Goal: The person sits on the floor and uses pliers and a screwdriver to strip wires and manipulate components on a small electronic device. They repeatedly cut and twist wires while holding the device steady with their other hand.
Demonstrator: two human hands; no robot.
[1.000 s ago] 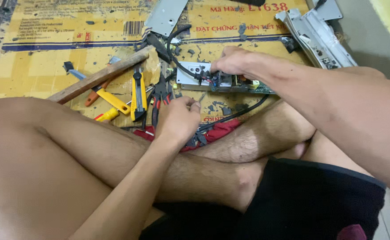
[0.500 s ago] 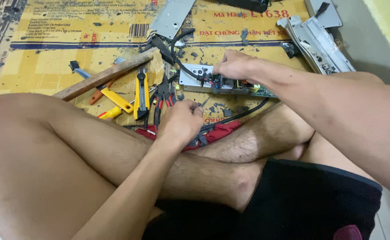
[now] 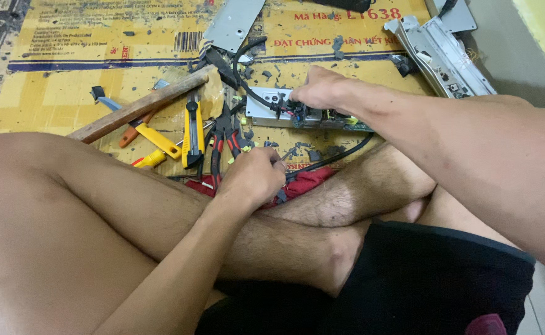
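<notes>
Flattened yellow cardboard (image 3: 67, 74) covers the floor ahead of the person, its right edge giving way to bare grey floor (image 3: 508, 56) and a strip of pale yellow wall at the far right. Crossed bare legs (image 3: 161, 211) fill the lower half of the view and close off the near edge of the working area, leaving only a narrow band of cardboard between the shins and the clutter.

At the upper right lies a long grey metal chassis piece (image 3: 437, 53), well apart from the hands. A flat grey metal plate (image 3: 232, 25) sits at the top centre. A wooden-handled hammer (image 3: 139, 105) lies slanted on the left, with a yellow utility knife (image 3: 192, 127) and red-handled pliers (image 3: 223, 146) just beside it; the cardboard further left is open.

The small electronic board with a metal casing (image 3: 272, 111) rests near the middle, just past the shins, black cables (image 3: 247, 87) looping from it. The right hand (image 3: 322, 90) reaches over it, fingers curled down onto the board's top edge and wiring. The left hand (image 3: 254, 177) rests by the shin, near the pliers, fingers closed narrowly around something small; what it grips cannot be told. A red cloth (image 3: 303, 183) shows beneath it. Dark plastic fragments (image 3: 337, 43) dot the cardboard.
</notes>
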